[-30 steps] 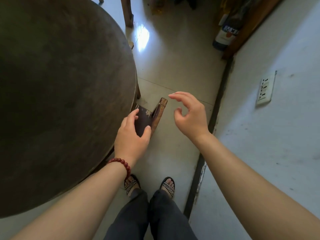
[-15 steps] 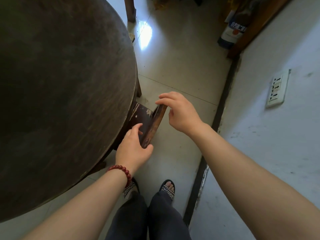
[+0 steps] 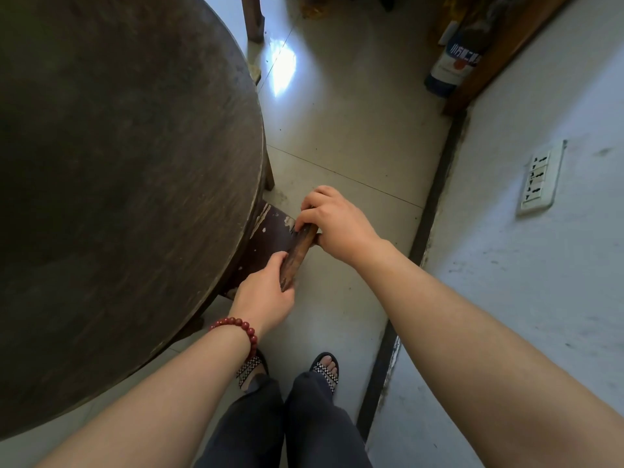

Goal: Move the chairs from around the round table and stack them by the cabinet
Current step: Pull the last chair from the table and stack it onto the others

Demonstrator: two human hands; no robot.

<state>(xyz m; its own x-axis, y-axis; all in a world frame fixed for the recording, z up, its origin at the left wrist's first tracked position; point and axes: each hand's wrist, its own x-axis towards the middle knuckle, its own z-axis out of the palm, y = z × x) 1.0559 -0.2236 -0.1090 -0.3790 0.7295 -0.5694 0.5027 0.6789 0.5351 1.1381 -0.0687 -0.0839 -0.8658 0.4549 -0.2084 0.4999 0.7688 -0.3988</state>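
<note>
A dark wooden chair is tucked under the round table, with only part of its seat and the top rail of its back showing past the table's edge. My left hand, with a red bead bracelet at the wrist, grips the near end of the back rail. My right hand is closed over the far end of the same rail. The chair's legs are hidden beneath the table.
A white wall with a socket plate runs close on the right, leaving a narrow strip of tiled floor. A large bottle stands by a wooden frame ahead. Another wooden leg stands at the top.
Both hands came down onto the chair's back rail. My right hand was open in the air and now closes on the rail's far end; my left hand tightened on the near end.
</note>
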